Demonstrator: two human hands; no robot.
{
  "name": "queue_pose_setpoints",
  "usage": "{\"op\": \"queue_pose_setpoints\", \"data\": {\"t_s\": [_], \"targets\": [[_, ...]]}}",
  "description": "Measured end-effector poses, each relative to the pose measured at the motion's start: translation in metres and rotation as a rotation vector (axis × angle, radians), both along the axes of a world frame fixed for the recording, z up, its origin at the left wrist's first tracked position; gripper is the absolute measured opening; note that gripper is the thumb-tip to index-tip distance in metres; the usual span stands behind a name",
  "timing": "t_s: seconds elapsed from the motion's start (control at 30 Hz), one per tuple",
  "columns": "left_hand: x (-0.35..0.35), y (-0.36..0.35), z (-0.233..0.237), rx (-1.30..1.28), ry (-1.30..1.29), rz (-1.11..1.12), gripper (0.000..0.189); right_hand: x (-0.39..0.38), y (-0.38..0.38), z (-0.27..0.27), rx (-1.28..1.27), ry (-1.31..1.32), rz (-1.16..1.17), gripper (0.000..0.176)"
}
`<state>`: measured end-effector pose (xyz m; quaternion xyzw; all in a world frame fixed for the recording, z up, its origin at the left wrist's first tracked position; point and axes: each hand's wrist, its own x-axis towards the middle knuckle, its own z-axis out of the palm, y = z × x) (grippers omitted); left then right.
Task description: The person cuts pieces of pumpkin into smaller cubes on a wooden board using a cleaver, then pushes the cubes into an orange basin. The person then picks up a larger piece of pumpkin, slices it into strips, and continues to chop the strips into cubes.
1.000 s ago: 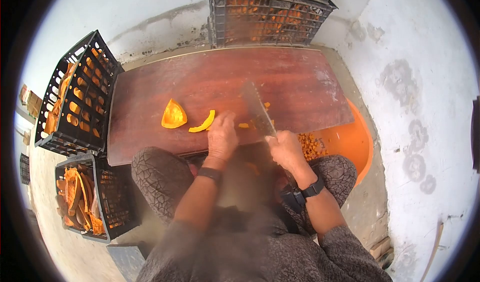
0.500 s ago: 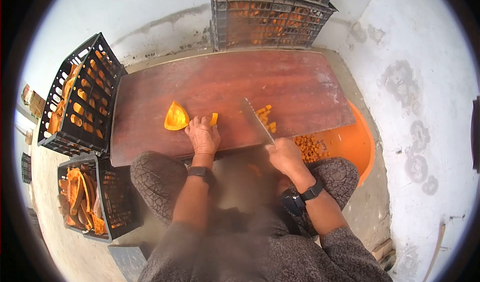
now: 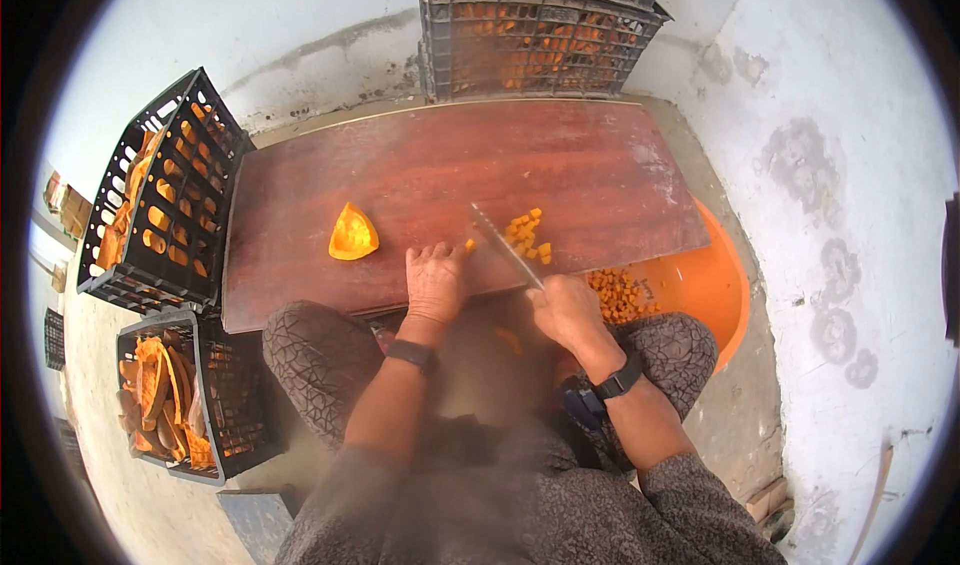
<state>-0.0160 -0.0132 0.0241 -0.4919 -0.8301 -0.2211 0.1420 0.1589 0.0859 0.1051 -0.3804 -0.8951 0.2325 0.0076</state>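
On the red-brown board (image 3: 300,185), my left hand (image 3: 436,283) lies near the front edge, its fingertips together at a small orange piece (image 3: 470,246). My right hand (image 3: 570,313) is wrapped round the handle of a knife (image 3: 505,245), whose blade points up and left, just right of that small piece. Orange cubes (image 3: 525,230) lie on the board right of the blade. A larger hollow orange chunk (image 3: 353,233) rests to the left of my left hand.
An orange tub (image 3: 715,285) with many cubes (image 3: 620,295) stands under the board's right edge. Black crates of orange pieces stand at the left (image 3: 165,185), lower left (image 3: 215,405) and behind the board (image 3: 540,45). A white wall (image 3: 850,165) rises at the right.
My left hand has moved right, away from the large chunk, with the small piece now closer to the cubes. The knife has shifted slightly left.
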Motion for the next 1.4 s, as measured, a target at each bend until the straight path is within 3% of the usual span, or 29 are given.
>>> {"op": "queue_pose_setpoints", "data": {"t_s": [0.33, 0.63, 0.77, 0.87, 1.07, 1.4], "targets": [[0.005, -0.009, 0.015, -0.135, -0.097, -0.053, 0.032, 0.000, 0.000, 0.004, 0.022, -0.038, 0.059, 0.032], [0.005, -0.012, 0.008, -0.013, -0.019, -0.101, 0.032, 0.001, 0.000, 0.001, 0.038, 0.006, 0.017, 0.031], [0.010, -0.011, 0.007, -0.090, -0.083, -0.103, 0.038, 0.002, 0.002, -0.003, 0.049, 0.020, 0.010, 0.031], [0.010, -0.011, 0.006, -0.057, -0.137, -0.074, 0.025, 0.001, 0.002, -0.001, 0.040, 0.081, 0.021, 0.032], [0.010, -0.013, -0.002, -0.011, -0.084, -0.103, 0.015, 0.000, -0.004, 0.010, 0.056, 0.113, 0.046, 0.033], [0.011, -0.011, 0.000, -0.024, -0.023, -0.135, 0.014, -0.001, -0.013, 0.014, 0.029, 0.093, 0.086, 0.032]]}}
